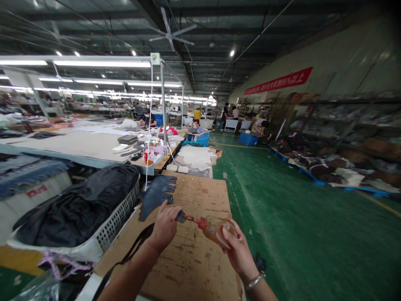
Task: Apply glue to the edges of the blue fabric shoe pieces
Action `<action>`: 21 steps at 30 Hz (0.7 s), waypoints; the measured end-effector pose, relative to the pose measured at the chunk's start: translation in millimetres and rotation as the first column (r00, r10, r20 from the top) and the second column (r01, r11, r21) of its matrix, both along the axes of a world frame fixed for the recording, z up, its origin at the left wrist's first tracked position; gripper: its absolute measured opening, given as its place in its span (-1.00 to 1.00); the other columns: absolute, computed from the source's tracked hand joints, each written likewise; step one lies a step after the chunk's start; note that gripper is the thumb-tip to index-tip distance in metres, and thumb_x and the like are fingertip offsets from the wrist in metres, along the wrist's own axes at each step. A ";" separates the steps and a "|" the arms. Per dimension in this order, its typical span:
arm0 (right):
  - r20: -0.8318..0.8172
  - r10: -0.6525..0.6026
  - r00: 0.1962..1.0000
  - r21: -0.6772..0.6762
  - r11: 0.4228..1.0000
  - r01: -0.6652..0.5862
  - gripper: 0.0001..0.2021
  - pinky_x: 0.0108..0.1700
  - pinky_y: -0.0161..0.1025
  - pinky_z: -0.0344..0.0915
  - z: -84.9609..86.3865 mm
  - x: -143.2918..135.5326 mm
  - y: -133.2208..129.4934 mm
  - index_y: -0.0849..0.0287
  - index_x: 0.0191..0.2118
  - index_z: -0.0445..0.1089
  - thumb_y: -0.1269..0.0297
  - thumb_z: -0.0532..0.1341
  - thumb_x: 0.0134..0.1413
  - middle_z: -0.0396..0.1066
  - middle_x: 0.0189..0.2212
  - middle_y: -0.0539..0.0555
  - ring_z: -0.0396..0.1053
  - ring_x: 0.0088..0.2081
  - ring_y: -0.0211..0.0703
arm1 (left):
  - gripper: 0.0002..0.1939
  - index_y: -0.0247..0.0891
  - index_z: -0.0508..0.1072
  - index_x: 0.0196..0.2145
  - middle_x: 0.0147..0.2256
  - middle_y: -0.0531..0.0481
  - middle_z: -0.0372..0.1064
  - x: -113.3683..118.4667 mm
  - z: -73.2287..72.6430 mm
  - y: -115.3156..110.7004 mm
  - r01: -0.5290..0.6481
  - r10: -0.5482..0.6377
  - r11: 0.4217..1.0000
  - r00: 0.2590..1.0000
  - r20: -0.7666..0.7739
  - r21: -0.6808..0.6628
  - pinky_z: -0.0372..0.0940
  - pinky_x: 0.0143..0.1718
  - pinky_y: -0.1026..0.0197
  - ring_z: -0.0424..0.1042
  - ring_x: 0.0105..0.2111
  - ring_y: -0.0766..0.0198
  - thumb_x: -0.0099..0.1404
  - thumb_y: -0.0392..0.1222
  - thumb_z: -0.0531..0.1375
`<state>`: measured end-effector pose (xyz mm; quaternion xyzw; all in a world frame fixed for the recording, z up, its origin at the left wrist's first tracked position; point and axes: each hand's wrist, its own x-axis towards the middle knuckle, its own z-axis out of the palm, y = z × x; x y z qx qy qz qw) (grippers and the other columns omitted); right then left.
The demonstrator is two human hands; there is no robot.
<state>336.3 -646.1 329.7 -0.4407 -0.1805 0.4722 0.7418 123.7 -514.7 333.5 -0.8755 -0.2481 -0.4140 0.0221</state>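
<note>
While the right hand (237, 244) is gripping an amber bottle (216, 230), the left hand (164, 225) is pinching a small dark piece (181, 216) at the red nozzle (191, 218).

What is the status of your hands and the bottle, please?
Right hand gripping amber bottle; left hand holding small dark piece. Red nozzle at piece, contact unclear. Blue sheet beyond left hand.

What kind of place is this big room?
Probably a factory or workshop: there's a long table, tube lights above it, and a basket heaped with dark material.
</note>
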 end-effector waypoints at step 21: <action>-0.172 -0.030 0.985 -0.041 0.999 0.023 -0.53 -0.65 -0.46 0.06 -19.7 -18.7 4.9 0.09 -0.31 0.43 0.14 0.53 -0.47 0.46 -0.52 -0.11 0.33 -0.60 -0.35 | -0.59 -0.28 0.30 -0.01 -0.25 -0.09 0.51 -7.2 -9.8 2.5 0.011 -0.015 0.993 0.999 0.031 0.121 0.06 0.21 -0.15 0.49 -0.26 0.20 0.21 -0.44 -0.06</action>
